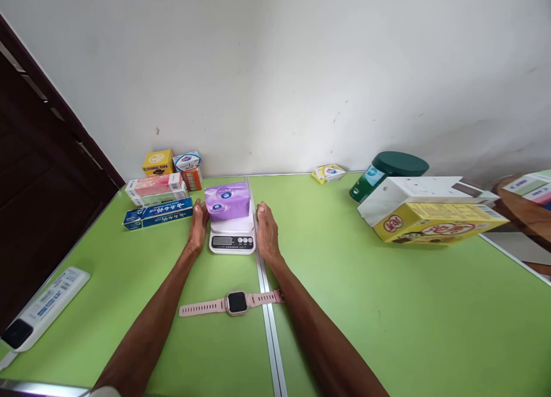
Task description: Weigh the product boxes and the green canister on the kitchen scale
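Observation:
A white digital kitchen scale (232,243) with a dark display panel sits on the green table. On its platform rests a purple soft pack of tissues (228,203), printed with blue logos. My left hand (198,226) is at the scale's left side, palm inward, between it and the blue toothpaste box (166,213). At the right side is my right hand (267,230), its thumb uppermost and its fingers partly hidden. Both hands look open, close beside the scale; whether they touch it is hard to tell. A pink smartwatch (237,303) lies stretched out between my forearms.
Small boxes, among them a yellow one (158,163) and a pink one (157,185), stand at the back left. Along the right are a small yellow box (328,173), a green tub (387,170) and a large yellow carton (439,224). A white power strip (51,305) lies left.

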Demonstrator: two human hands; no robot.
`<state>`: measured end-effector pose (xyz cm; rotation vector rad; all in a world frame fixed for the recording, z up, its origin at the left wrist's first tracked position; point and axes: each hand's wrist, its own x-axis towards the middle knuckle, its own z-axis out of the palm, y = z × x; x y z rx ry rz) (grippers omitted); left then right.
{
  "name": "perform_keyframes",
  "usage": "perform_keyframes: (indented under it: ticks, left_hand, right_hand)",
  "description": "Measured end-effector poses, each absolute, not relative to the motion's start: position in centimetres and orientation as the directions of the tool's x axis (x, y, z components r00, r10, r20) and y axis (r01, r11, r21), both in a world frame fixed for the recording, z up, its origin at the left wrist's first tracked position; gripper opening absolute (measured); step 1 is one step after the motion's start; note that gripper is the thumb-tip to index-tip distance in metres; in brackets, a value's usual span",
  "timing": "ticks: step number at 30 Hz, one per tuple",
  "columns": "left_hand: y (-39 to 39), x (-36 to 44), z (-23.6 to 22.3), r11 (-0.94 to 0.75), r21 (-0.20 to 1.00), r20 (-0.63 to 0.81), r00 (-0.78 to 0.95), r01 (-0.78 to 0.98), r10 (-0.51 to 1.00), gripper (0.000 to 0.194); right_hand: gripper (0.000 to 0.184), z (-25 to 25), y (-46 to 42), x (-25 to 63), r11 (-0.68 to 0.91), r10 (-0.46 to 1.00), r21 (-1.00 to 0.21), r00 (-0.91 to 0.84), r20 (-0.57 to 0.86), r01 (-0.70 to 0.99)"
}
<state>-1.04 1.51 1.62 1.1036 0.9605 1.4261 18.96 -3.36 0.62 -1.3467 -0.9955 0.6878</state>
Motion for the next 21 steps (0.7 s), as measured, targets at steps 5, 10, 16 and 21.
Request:
perform_keyframes:
  ticks: [5, 10, 16, 21]
  left_hand:
    - [2.29, -0.87, 1.55, -0.047, 0.934, 0.038, -0.032, -0.354, 0.999, 0.085]
    - [1.73, -0.42, 1.44, -0.115, 0.931, 0.116, -0.018, -0.346, 0.993, 0.088]
    - [1.67, -0.54, 1.22, -0.139, 0.934, 0.147, 0.001, -0.33, 0.989, 0.091]
    - [1.94, -1.13, 0.94, -0.117, 0.943, 0.122, -0.003, -0.31, 0.993, 0.09]
  right_hand:
    - [0.082, 0.27, -3.38, 19.23, 0.175, 0.88, -0.97, 0.416, 0.23, 0.167]
    - [0.077, 0.5, -3.52, 19.3, 0.211, 0.873, -0.951, 0.395, 0.287, 0.225]
    - [0.078, 0.44, -3.41, 19.24, 0.185, 0.869, -0.972, 0.437, 0.23, 0.145]
    - [0.078, 0.4, -3.23, 19.19, 0.158, 0.877, -0.979, 0.437, 0.198, 0.126]
